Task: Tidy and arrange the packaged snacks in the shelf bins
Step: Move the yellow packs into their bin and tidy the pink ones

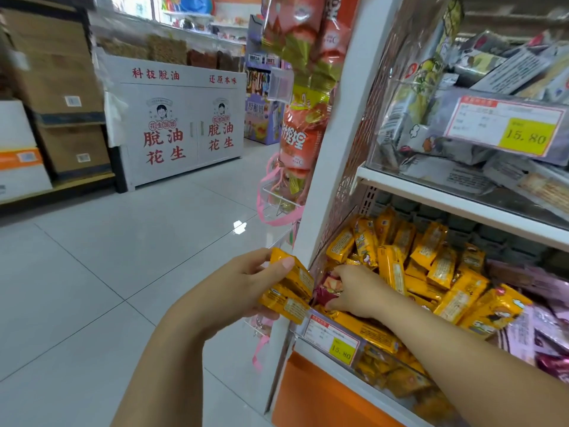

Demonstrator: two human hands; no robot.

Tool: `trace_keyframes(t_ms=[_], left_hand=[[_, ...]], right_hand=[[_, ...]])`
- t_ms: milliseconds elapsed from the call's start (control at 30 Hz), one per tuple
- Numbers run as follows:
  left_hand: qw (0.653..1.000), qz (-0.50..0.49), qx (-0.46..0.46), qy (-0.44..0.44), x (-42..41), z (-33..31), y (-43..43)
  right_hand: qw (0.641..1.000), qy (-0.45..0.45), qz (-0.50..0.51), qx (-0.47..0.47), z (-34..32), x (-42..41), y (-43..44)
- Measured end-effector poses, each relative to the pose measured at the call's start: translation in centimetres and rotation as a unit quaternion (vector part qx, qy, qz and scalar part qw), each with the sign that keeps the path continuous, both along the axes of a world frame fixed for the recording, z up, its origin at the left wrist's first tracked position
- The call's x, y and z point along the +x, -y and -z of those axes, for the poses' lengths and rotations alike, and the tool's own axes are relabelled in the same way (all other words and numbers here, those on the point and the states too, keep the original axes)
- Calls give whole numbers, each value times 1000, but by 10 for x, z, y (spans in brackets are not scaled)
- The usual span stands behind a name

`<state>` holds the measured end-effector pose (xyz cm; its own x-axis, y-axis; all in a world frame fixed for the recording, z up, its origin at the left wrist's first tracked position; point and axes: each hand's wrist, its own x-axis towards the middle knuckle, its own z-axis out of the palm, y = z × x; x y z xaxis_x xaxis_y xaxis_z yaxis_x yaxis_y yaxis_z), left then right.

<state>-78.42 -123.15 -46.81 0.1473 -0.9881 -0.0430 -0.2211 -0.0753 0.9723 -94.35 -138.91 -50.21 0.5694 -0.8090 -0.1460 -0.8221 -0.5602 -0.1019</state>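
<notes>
My left hand [246, 277] grips a small stack of yellow snack packs [291, 286] just outside the left end of the shelf. My right hand [357, 291] reaches into the lower bin [331, 332] and pinches a dark red snack pack [328, 288] at the bin's left corner. Several more yellow packs [431, 266] lie heaped in that bin. Purple and pink packs [542, 322] fill the neighbouring section on the right.
The upper bin [409, 167] holds grey and green packs behind a 15.80 price tag [508, 124]. Orange snack bags [303, 124] hang on the shelf's end post [332, 149]. A white peanut cabinet [181, 124] and cardboard boxes [58, 87] stand across the tiled aisle.
</notes>
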Motion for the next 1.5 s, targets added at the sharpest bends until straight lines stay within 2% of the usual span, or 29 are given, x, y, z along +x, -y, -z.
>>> trace_keyframes(t_ms=[233, 400, 700, 900, 1033, 1100, 1333, 1433, 1500], left_hand=[[1000, -11, 1, 8, 5, 1, -2], [999, -23, -24, -15, -1, -3, -2], [999, -19, -32, -30, -31, -14, 7], [998, -9, -23, 61, -58, -2, 30], [997, -43, 0, 61, -77, -3, 48], [992, -51, 21, 110, -85, -7, 56], [951, 78, 109, 278, -112, -14, 75], [953, 95, 131, 256, -119, -7, 76], [947, 94, 141, 274, -121, -4, 74]], right_hand=[[997, 56, 15, -58, -16, -11, -13], [982, 162, 7, -101, -42, -34, -20], [951, 292, -20, -95, -62, -67, -38], [920, 378, -30, -95, -88, -93, -54], [902, 415, -46, -110, -97, -114, -67], [893, 431, -50, -119, -103, -121, -73], [876, 455, -42, -155, -123, -148, -94], [871, 462, -38, -162, -132, -164, -101], [868, 467, -37, -163, -138, -173, -106]])
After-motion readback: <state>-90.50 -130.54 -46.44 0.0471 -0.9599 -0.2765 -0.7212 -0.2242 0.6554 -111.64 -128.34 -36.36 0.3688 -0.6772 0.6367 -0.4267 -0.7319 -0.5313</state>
